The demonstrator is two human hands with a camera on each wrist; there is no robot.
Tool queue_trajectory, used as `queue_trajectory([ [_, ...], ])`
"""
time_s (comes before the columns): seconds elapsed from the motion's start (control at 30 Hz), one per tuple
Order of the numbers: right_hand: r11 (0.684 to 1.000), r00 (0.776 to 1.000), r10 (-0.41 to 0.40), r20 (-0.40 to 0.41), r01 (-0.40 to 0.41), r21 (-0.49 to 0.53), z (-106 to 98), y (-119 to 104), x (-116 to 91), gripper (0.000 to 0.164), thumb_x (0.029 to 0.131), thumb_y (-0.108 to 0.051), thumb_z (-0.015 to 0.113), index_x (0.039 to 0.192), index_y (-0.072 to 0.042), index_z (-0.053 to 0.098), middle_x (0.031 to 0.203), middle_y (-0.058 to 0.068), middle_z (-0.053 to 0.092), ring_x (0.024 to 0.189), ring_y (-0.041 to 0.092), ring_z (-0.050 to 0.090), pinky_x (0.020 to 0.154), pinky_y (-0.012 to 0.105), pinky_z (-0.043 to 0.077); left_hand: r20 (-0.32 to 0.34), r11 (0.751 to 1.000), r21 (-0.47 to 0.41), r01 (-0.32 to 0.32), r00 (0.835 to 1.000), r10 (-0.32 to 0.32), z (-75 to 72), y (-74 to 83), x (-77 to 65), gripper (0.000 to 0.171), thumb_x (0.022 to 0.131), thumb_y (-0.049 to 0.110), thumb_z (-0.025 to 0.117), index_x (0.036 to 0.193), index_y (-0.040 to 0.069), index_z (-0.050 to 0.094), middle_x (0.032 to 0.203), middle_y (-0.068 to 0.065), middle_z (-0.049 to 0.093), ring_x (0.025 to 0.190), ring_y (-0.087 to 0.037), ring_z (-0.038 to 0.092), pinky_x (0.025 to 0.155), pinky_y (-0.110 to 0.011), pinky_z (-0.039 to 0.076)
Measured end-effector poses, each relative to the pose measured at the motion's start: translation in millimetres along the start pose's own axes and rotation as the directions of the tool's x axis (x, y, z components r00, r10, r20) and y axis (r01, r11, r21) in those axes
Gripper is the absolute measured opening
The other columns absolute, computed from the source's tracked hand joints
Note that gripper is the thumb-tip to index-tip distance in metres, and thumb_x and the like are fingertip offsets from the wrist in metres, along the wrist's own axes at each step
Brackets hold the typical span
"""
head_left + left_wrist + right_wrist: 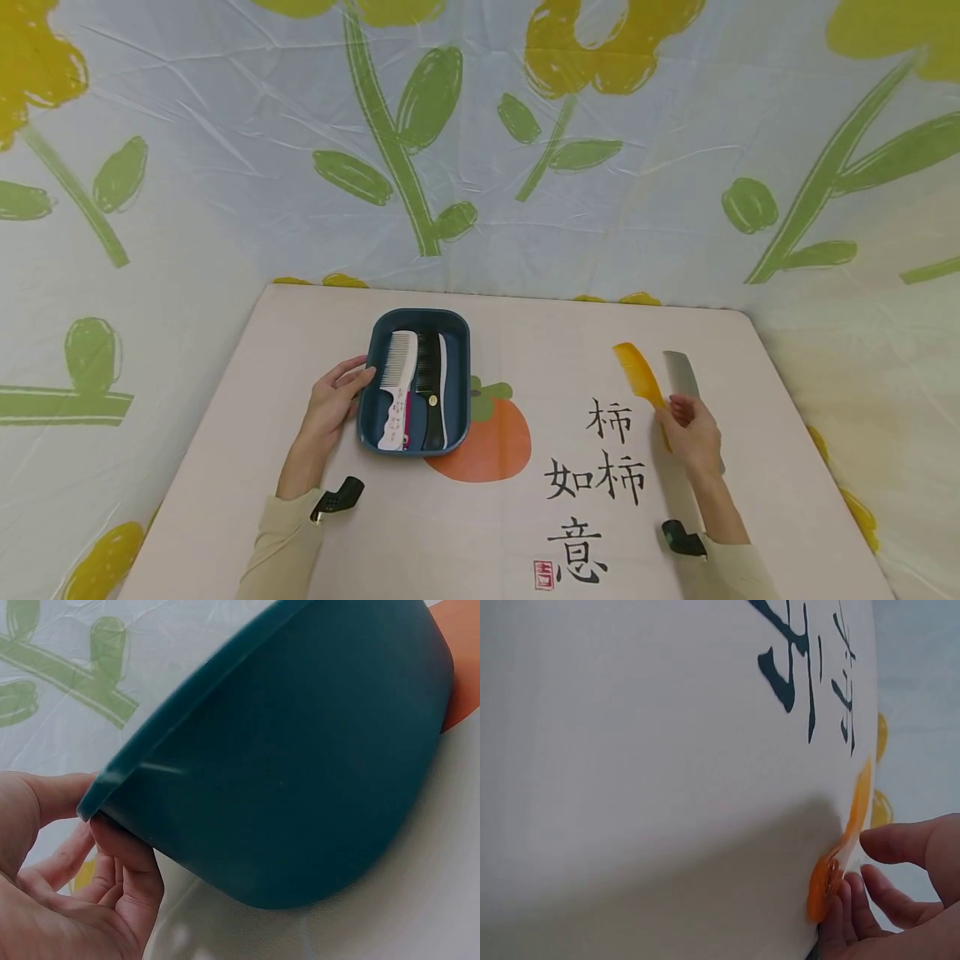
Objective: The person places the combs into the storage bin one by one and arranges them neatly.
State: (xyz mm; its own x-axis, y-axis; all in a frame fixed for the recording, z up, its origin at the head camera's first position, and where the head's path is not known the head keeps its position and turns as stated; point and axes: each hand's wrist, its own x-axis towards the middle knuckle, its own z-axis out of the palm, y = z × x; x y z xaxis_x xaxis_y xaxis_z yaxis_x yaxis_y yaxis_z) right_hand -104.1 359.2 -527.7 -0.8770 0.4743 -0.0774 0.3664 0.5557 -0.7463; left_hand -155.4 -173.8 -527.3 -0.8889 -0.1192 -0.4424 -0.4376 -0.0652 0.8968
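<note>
My left hand (pixel 330 404) holds the left side of a dark blue tray (pixel 466 392), its thumb at the rim (pixel 112 776) and its other fingers bent beneath. Inside the tray lie a white comb (pixel 401 367) with a pink edge and a black comb (pixel 435 417) with a white edge, side by side. Over on the right, my right hand (pixel 693 437) pinches a yellow-orange comb (pixel 636 371) by its handle, teeth end pointing away. The same comb (pixel 859 799) appears edge-on in the right wrist view. A grey comb (pixel 681 373) lies just beyond, partly covered by the right hand.
The pale table mat (pixel 427 533) bears an orange persimmon print (pixel 495 442) and black written characters (pixel 592 483). A flower-patterned cloth (pixel 480 167) stands behind the table's far edge and at both sides.
</note>
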Motion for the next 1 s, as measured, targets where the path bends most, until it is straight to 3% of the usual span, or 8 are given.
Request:
queue_trajectory([
  [0.23, 0.994, 0.998, -0.058, 0.031, 0.061, -0.092, -1.3, 4.1, 4.7, 0.033, 0.098, -0.006, 0.066, 0.126, 0.01, 0.058, 0.119, 0.03, 0.061, 0.106, 0.041, 0.06, 0.065, 0.004, 0.037, 0.003, 1.0, 0.003, -0.005, 1.0, 0.005, -0.7, -1.1, -0.2, 0.055, 0.095, 0.038, 0.075, 0.143, 0.018, 0.057, 0.126, -0.007, 0.064, 0.084, -0.011, 0.061, 0.063, -0.018, 0.047],
  [0.37, 0.974, 0.986, -0.141, 0.089, 0.154, -0.164, -4.8, 0.2, 7.8, 0.03, 0.097, -0.004, 0.067, 0.119, 0.014, 0.06, 0.113, 0.034, 0.063, 0.1, 0.045, 0.063, 0.075, 0.025, 0.054, 0.003, 1.0, -0.002, -0.005, 1.0, 0.005, -1.2, -2.1, 0.2, 0.055, 0.095, 0.038, 0.076, 0.143, 0.018, 0.057, 0.121, -0.006, 0.064, 0.079, -0.01, 0.058, 0.059, -0.019, 0.042],
  [0.43, 0.964, 0.977, -0.164, 0.135, 0.187, -0.189, -7.3, -3.2, 9.7, 0.029, 0.097, -0.004, 0.066, 0.117, 0.016, 0.059, 0.112, 0.035, 0.063, 0.099, 0.046, 0.064, 0.08, 0.041, 0.057, 0.003, 1.0, -0.003, -0.006, 1.0, 0.006, -1.3, -2.2, 0.7, 0.055, 0.094, 0.038, 0.076, 0.143, 0.018, 0.058, 0.121, -0.006, 0.064, 0.079, -0.011, 0.057, 0.059, -0.019, 0.042],
  [0.5, 0.956, 0.968, -0.169, 0.186, 0.207, -0.209, -10.3, -7.0, 11.9, 0.03, 0.097, -0.004, 0.067, 0.116, 0.017, 0.058, 0.111, 0.036, 0.063, 0.097, 0.046, 0.064, 0.082, 0.049, 0.057, 0.003, 1.0, -0.004, -0.007, 1.0, 0.007, -1.4, -2.3, 1.2, 0.056, 0.094, 0.039, 0.076, 0.143, 0.018, 0.058, 0.122, -0.006, 0.064, 0.08, -0.011, 0.058, 0.06, -0.019, 0.043],
  [0.77, 0.943, 0.92, -0.107, 0.377, 0.215, -0.256, -22.9, -18.6, 21.0, 0.035, 0.096, -0.017, 0.071, 0.108, 0.013, 0.059, 0.098, 0.027, 0.065, 0.081, 0.031, 0.061, 0.068, 0.033, 0.051, -0.003, 1.0, -0.003, -0.01, 1.0, 0.01, -2.7, -1.9, -0.4, 0.053, 0.096, 0.036, 0.074, 0.144, 0.018, 0.057, 0.123, -0.007, 0.064, 0.079, -0.011, 0.056, 0.057, -0.02, 0.04],
  [0.9, 0.949, 0.916, -0.087, 0.391, 0.196, -0.249, -29.1, -23.5, 16.0, 0.035, 0.096, -0.023, 0.073, 0.105, 0.009, 0.062, 0.096, 0.02, 0.068, 0.081, 0.028, 0.06, 0.068, 0.032, 0.048, 0.01, 1.0, -0.017, -0.022, 1.0, 0.023, -2.0, -1.3, 0.0, 0.053, 0.096, 0.033, 0.074, 0.144, 0.016, 0.057, 0.116, -0.003, 0.066, 0.077, -0.009, 0.058, 0.055, -0.02, 0.039],
  [1.0, 0.946, 0.917, -0.117, 0.382, 0.221, -0.239, -31.5, -26.9, 12.8, 0.033, 0.098, -0.024, 0.072, 0.105, 0.008, 0.067, 0.096, 0.02, 0.07, 0.083, 0.029, 0.061, 0.068, 0.034, 0.048, 0.009, 0.999, -0.022, -0.026, 1.0, 0.026, -1.4, -0.6, 0.5, 0.053, 0.096, 0.033, 0.075, 0.143, 0.016, 0.058, 0.111, 0.0, 0.067, 0.077, -0.008, 0.06, 0.055, -0.019, 0.04],
])
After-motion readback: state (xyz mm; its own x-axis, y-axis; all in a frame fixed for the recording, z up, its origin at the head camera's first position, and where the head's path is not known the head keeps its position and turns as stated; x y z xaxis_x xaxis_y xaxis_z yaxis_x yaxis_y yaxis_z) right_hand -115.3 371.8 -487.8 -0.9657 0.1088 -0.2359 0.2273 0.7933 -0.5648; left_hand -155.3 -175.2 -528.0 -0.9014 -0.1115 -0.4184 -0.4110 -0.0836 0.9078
